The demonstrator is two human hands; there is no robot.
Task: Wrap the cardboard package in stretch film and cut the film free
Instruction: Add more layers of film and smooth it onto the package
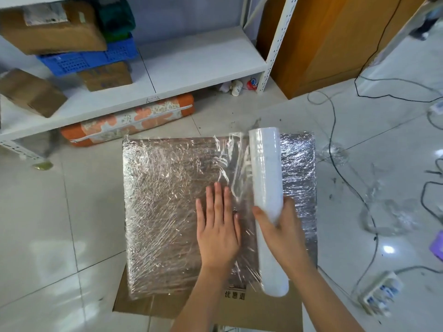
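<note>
A flat cardboard sheet [251, 307] lies nearest on the tiled floor [48, 236], and the film-covered package [167, 200] rests on it. The left hand [217, 228] presses flat on the package, fingers straight, grip released. The right hand [280, 231] grasps the white film roll [266, 176], from which loose film [235, 164] runs to the package. Beyond stands a white shelf [203, 58] with boxes [52, 27].

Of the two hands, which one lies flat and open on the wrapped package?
The left hand. Its fingers are straight, pressing the film on the wrapped package, while the right hand grips the white film roll.
</note>
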